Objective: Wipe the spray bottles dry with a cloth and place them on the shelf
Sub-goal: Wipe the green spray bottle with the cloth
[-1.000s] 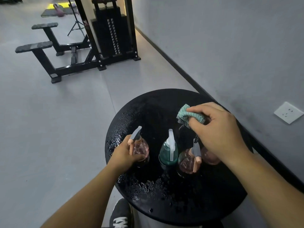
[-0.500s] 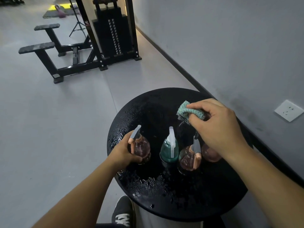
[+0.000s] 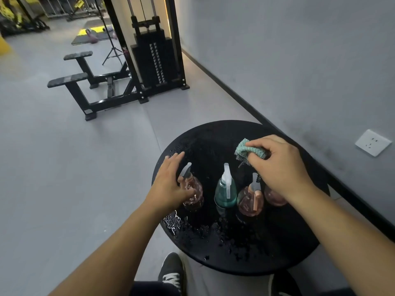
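Several round spray bottles stand in a row on a wet black round table (image 3: 215, 133): a pink one (image 3: 193, 194) at the left, a teal one (image 3: 225, 193), a pink one (image 3: 250, 202), and a pink one (image 3: 274, 198) partly hidden under my right wrist. My left hand (image 3: 168, 184) lies against the left pink bottle, fingers stretched out straight past its grey trigger and thumb by its neck. Above the table behind the bottles, my right hand (image 3: 280, 167) pinches a bunched teal cloth (image 3: 245, 149).
Water drops (image 3: 175, 223) cover the table's near side. A grey wall with a white socket (image 3: 373, 143) runs along the right. A black weight-stack machine (image 3: 156, 58) and padded benches (image 3: 70, 79) stand on the grey floor beyond. My shoe (image 3: 173, 272) shows below the table.
My left hand has uncurled from around the left pink bottle; its fingers now point straight out. My right hand still holds the cloth in about the same place. The view tilted up slightly.
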Available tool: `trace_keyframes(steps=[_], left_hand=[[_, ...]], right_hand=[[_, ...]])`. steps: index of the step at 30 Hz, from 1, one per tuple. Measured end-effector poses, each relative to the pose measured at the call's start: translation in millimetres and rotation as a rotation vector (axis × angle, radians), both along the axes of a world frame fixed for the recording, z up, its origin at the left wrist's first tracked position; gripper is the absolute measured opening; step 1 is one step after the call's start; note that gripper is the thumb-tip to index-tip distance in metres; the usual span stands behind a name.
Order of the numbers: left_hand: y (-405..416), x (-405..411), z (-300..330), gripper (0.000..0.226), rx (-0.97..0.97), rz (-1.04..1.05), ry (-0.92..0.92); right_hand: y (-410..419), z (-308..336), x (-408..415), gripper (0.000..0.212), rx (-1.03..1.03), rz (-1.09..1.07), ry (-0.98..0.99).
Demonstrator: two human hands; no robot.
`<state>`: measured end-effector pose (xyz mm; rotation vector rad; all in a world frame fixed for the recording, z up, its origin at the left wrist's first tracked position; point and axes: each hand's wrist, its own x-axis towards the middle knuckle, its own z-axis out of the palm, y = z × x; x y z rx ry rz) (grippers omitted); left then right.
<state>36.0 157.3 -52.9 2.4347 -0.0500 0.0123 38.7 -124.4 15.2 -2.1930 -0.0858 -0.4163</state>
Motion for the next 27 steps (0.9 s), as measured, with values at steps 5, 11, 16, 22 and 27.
trace_keyframes(steps=[5,11,16,22,27], left_hand=[[-30.8,-1.2,3.8,0.089,0.222,-0.171,-0.106],[-60.0,6.3,-14.0,0.075,0.309,-0.276,-0.065],[-74.0,14.6,-21.2,0.063,0.298,-0.257,0.052],[-80.8,29.3,-38.7,0.059,0.140,-0.272,0.143],[-89.0,36.6,-38.6,0.057,-0.146,-0.276,0.293]], right_hand=[[-15.8,-0.7,-6.8,0.025,-0.027,-0.016,0.000],[-32.1,-2.1,-6.1,0.025,-0.055,-0.049,-0.009],[-39.9,-4.4,-2.0,0.024,-0.057,-0.047,-0.012],[-47.3,-8.8,4.5,0.023,-0.064,-0.038,0.001],[-52.3,-8.4,9.6,0.024,-0.045,-0.046,0.006]])
